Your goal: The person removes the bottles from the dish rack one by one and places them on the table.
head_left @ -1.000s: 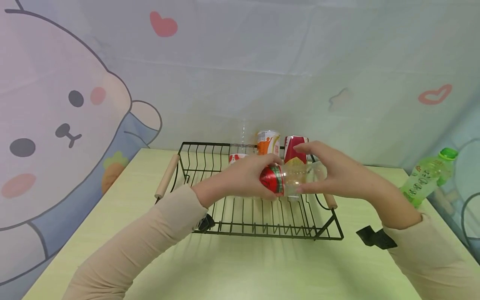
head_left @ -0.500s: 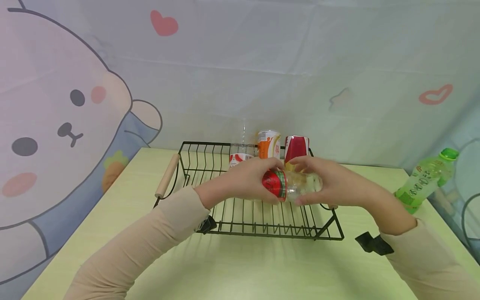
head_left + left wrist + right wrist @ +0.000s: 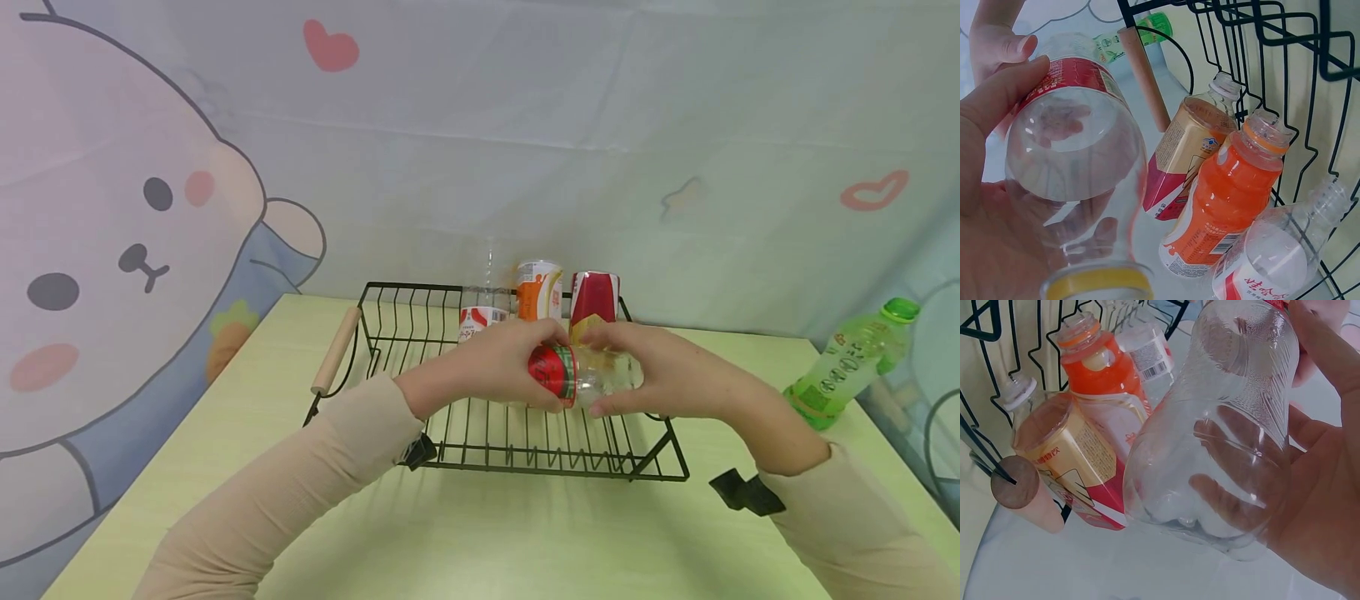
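Observation:
A clear plastic bottle (image 3: 600, 375) with a red label lies sideways above the rack, between both hands. My left hand (image 3: 506, 362) grips it near the label; in the left wrist view its yellow-ringed neck end points toward the camera. Around the clear base end curls my right hand (image 3: 675, 371), its fingers showing through the plastic in the right wrist view. Behind the hands, upside down in the black wire rack (image 3: 525, 471), stand a clear bottle with a red-and-white label (image 3: 480, 319), an orange bottle (image 3: 538, 290) and a dark red bottle (image 3: 595, 298).
A green bottle (image 3: 851, 362) stands on the table at the right, leaning in view. The rack has wooden handles, such as the left handle (image 3: 335, 350). A patterned cloth (image 3: 480, 125) hangs behind the table (image 3: 480, 542).
My right hand has closed in from a wider spread onto the base end of the bottle. Both hands and the bottle have come slightly lower, toward me.

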### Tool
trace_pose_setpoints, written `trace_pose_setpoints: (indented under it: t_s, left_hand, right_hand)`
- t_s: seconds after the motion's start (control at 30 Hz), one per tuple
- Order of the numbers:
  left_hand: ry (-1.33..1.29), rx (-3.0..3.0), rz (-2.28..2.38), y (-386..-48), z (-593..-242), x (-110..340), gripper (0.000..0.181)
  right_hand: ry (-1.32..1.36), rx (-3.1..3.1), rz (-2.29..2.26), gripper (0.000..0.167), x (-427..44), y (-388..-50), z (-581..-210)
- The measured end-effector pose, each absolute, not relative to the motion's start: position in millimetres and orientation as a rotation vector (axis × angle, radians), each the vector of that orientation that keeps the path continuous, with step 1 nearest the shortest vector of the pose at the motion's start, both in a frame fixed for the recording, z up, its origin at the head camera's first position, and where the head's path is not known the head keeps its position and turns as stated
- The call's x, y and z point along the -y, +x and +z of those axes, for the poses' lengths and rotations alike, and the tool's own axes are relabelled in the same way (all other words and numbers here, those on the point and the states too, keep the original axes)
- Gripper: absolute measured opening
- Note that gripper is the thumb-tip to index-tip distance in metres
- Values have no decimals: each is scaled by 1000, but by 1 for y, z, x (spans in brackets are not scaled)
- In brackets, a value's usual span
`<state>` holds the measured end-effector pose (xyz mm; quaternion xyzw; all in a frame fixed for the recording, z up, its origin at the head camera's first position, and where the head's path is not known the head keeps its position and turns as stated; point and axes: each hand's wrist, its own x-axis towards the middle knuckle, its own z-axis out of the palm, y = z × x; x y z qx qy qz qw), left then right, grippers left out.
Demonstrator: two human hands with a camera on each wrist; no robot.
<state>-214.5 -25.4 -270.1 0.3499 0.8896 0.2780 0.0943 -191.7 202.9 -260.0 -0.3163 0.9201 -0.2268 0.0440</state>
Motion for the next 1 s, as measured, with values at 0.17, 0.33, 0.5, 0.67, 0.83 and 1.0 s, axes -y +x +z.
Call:
trace_pose_setpoints:
  t_s: [0.17, 0.33, 0.5, 0.67, 0.83, 1.0]
  left_hand:
    - [1043, -2643, 804, -215, -271, 25, 57]
    - [1048, -2649, 795, -216, -273, 24, 56]
    - [1057, -2646, 796, -216, -274, 23, 57]
    - [1062, -2643, 792, -216, -274, 22, 57]
    - [1050, -2640, 801, -216, -274, 22, 57]
    - [1041, -2622, 853, -218, -273, 22, 61]
  right_hand:
    - [-981, -2824, -674, 67, -204, -193, -263]
    - [-983, -2831, -662, 66, -204, -194, -266]
    - [-975, -2838, -646, 64, -204, -194, -268]
    - [-972, -2840, -635, 61, -204, -193, -267]
    - [-973, -2847, -625, 59, -205, -194, -268]
    - [-980, -2882, -597, 58, -207, -194, -268]
